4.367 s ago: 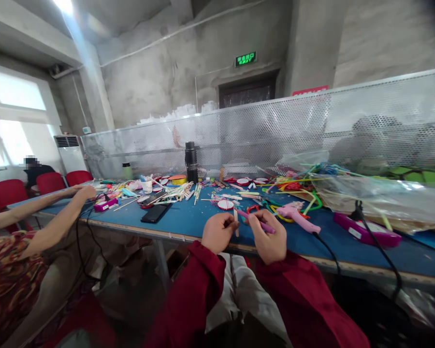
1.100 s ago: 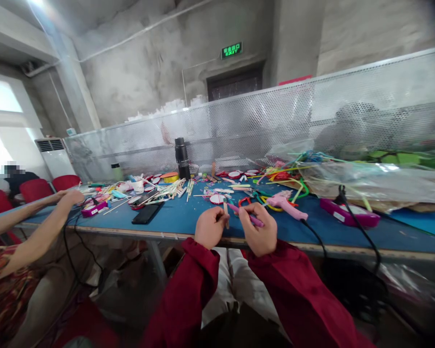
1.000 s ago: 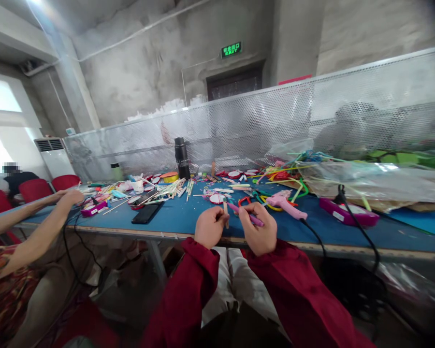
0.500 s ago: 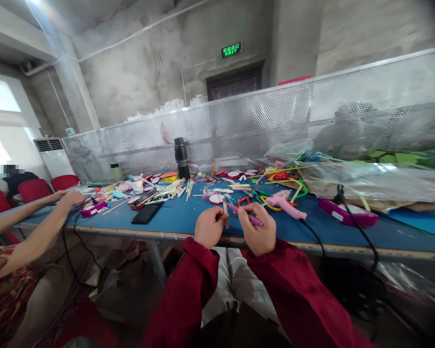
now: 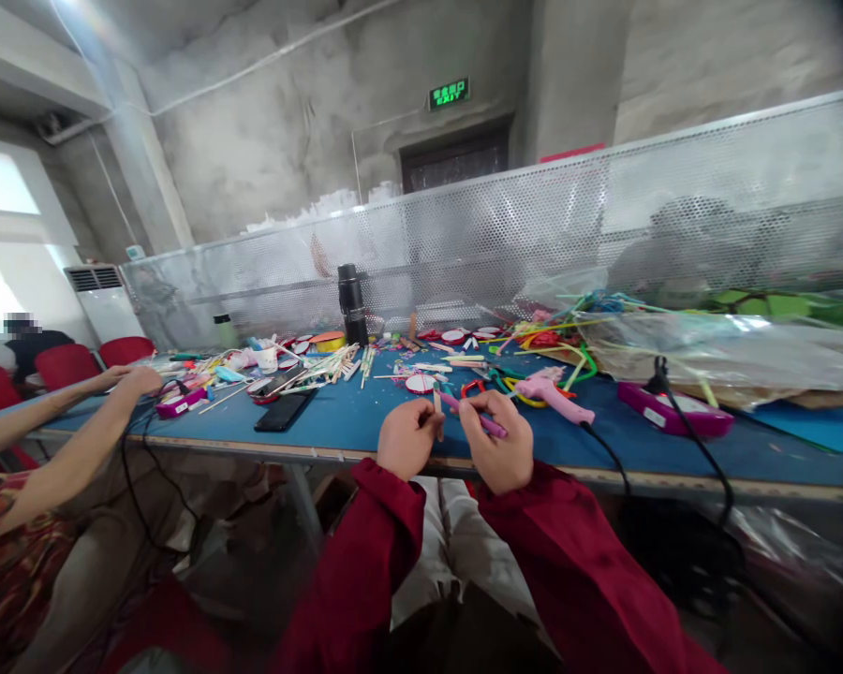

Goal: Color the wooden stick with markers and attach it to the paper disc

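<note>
Low over the front edge of the blue table [image 5: 355, 426], my left hand [image 5: 404, 440] is closed on a flat wooden craft stick [image 5: 436, 402], held nearly upright. My right hand [image 5: 502, 449] pinches a purple pen [image 5: 493, 427]; its front end points left at the stick. Whether the tip touches the wood I cannot tell. Just beyond my hands lies a round white disc with a red rim [image 5: 420, 384]. A pink glue gun [image 5: 558, 398] rests to the right of my right hand, its black cord hanging over the edge.
A black phone [image 5: 285, 410] and piled craft sticks [image 5: 333, 367] lie to the left, with a black thermos [image 5: 352, 304] behind. Rightward are a purple box [image 5: 674, 412] with a cord and plastic bags [image 5: 745, 346]. A co-worker's hands [image 5: 137, 379] work at far left.
My right hand has shifted very slightly left with the pen. The stick in my left hand has barely moved.
</note>
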`<state>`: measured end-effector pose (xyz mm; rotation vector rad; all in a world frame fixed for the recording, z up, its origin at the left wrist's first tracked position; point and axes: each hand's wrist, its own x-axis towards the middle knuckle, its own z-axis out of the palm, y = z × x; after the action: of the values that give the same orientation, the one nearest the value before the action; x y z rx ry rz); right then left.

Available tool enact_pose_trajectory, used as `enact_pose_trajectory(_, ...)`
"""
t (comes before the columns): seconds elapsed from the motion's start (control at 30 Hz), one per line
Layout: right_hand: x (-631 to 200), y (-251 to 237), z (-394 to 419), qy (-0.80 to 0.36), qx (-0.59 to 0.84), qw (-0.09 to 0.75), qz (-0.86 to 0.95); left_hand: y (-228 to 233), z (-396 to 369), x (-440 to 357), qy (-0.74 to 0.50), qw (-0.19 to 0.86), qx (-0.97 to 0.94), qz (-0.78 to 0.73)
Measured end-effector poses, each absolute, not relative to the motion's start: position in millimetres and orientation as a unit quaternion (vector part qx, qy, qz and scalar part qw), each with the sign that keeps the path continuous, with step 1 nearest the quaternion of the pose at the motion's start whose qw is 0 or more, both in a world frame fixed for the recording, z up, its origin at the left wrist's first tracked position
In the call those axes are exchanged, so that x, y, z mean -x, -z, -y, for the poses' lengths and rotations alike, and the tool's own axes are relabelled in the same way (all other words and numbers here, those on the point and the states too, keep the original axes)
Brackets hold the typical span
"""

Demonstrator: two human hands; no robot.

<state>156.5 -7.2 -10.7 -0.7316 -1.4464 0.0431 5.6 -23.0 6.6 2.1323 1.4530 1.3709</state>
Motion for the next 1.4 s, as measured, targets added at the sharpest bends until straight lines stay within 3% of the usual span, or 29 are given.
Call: enact_pose_trajectory(1.4, -154.9, 9.1, 8.7, 0.0, 0.338, 0.7, 0.629, -9.4, 24.8, -6.8, -0.463, 0.108, -0.721, -0.505)
